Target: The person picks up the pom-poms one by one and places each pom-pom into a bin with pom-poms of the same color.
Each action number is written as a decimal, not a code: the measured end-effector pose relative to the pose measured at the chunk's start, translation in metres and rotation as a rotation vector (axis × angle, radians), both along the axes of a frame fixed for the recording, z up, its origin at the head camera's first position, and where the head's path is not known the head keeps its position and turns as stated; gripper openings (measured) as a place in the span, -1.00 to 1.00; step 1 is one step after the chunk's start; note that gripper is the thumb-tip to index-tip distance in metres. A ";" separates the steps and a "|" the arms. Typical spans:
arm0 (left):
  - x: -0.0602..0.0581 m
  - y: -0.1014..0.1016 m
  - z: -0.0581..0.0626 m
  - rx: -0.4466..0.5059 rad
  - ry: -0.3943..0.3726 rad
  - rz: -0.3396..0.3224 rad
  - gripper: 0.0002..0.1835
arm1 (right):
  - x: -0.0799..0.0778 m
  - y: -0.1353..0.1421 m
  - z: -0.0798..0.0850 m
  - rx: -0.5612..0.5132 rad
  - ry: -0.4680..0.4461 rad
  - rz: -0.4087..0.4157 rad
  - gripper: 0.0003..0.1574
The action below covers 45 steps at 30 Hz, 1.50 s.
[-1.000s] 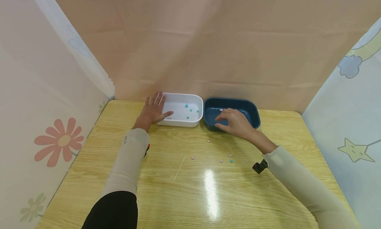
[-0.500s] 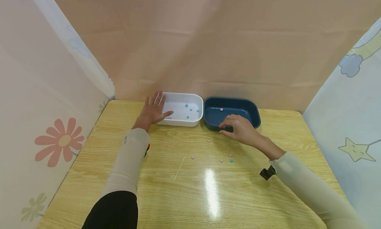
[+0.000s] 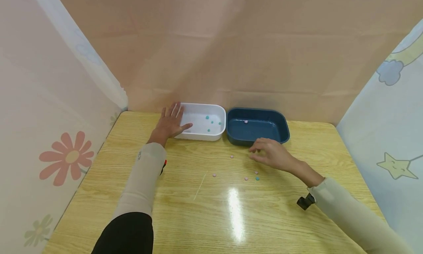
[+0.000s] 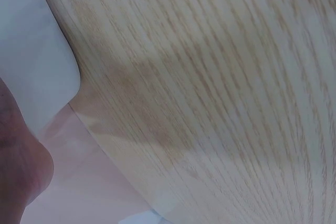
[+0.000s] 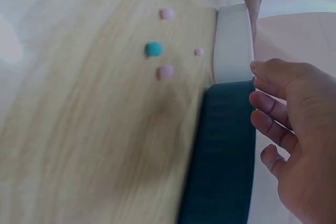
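Note:
In the head view my left hand rests with spread fingers on the left end of a white plastic tray. Several small teal balls lie inside that tray. Against its right side stands a dark blue tray with one pink ball in it. My right hand hovers at the blue tray's front edge, fingers loosely bent, holding nothing visible. On the table before it lie a teal ball and several pink balls. The left wrist view shows only part of the left hand.
The wooden table has a glare streak near its middle. A brown sheet hangs behind the trays. Printed panels stand at the left, with a flower, and at the right, with a star.
My right hand has drawn back from over the blue tray, toward me and to the right, uncovering more of the tray. The left hand and the balls have stayed put.

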<state>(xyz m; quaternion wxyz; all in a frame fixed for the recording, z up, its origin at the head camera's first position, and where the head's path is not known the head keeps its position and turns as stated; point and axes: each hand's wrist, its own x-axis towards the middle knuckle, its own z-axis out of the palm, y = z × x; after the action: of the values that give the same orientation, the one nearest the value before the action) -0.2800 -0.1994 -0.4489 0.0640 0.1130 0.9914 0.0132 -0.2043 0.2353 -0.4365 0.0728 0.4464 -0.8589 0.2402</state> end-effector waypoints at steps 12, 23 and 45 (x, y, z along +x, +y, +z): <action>-0.001 0.000 -0.002 0.013 -0.005 -0.003 0.06 | 0.014 0.020 -0.019 -0.027 -0.096 0.049 -0.77; -0.002 -0.002 -0.001 0.024 -0.009 -0.001 0.06 | 0.021 0.028 -0.033 -0.058 -0.132 0.111 -0.74; -0.005 -0.002 -0.004 0.023 -0.014 0.005 0.05 | 0.034 0.035 -0.055 -0.071 -0.159 0.142 -0.74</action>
<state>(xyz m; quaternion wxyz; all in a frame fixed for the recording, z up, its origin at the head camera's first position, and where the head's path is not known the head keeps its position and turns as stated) -0.2854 -0.2016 -0.4531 0.0698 0.1114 0.9910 0.0253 -0.1704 0.2701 -0.4914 0.0028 0.4829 -0.8191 0.3097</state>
